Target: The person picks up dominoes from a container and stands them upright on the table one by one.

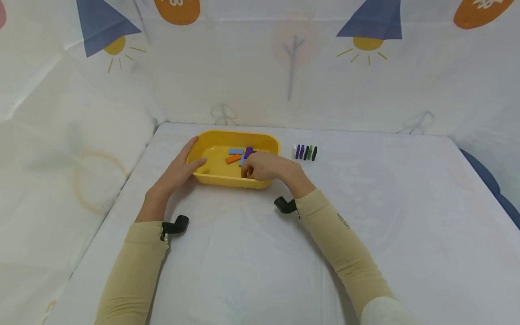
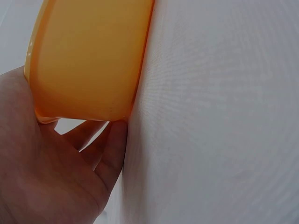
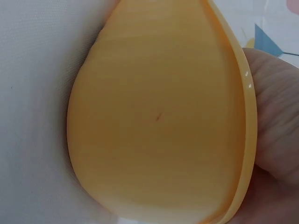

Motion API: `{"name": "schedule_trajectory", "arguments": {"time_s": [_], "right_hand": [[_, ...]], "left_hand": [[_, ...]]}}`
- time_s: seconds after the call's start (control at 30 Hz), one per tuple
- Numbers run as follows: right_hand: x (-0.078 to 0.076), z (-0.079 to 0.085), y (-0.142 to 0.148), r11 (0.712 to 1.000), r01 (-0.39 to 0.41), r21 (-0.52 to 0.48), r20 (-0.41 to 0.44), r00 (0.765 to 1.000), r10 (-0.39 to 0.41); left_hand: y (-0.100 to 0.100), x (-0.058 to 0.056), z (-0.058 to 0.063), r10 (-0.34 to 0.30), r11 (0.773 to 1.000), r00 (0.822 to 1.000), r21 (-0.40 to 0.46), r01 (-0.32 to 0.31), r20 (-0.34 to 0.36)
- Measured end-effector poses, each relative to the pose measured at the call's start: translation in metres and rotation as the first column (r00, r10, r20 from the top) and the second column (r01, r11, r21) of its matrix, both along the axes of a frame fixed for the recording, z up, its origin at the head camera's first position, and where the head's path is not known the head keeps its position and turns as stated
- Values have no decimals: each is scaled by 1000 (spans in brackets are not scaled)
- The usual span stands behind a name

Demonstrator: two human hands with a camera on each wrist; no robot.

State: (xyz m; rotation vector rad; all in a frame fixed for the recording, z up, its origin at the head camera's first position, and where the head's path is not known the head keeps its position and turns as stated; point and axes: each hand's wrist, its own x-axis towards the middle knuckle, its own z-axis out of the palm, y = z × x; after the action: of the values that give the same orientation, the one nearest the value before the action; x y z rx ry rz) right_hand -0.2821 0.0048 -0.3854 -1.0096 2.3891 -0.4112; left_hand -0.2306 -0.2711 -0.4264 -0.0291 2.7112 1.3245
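A yellow plastic tub (image 1: 231,181) stands on the table with several small flat blocks inside. Among them are a light blue block (image 1: 235,151), an orange block (image 1: 233,159), a purple block (image 1: 248,152) and another blue block (image 1: 241,161) partly covered. My left hand (image 1: 172,174) holds the tub's left end, thumb over the rim and fingers along the outside. Over the right part of the tub, my right hand (image 1: 266,166) reaches down inside with bent fingers. Its fingertips are hidden in both views, so whether they pinch a block does not show.
Right of the tub, a row of narrow blocks (image 1: 306,152) in white, purple, black and green stands side by side on the white-covered table (image 1: 243,253). A patterned cloth (image 1: 252,81) hangs behind and at the left. Dark wrist cameras (image 1: 176,225) stick out from both sleeves.
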Motion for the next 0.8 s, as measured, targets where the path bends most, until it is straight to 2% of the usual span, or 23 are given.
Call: {"name": "schedule_trajectory", "arguments": {"time_s": [0.33,0.8], "right_hand": [[-3,-4,-5,999,-3,45,-48,999,6],[1,-5,-11,991,108,83,-149,984,-95]], "left_hand": [[1,0,0,5,1000,1000,-1,-5,-6],[-3,0,-4,7,1000,1000,3,-7,-18]]}}
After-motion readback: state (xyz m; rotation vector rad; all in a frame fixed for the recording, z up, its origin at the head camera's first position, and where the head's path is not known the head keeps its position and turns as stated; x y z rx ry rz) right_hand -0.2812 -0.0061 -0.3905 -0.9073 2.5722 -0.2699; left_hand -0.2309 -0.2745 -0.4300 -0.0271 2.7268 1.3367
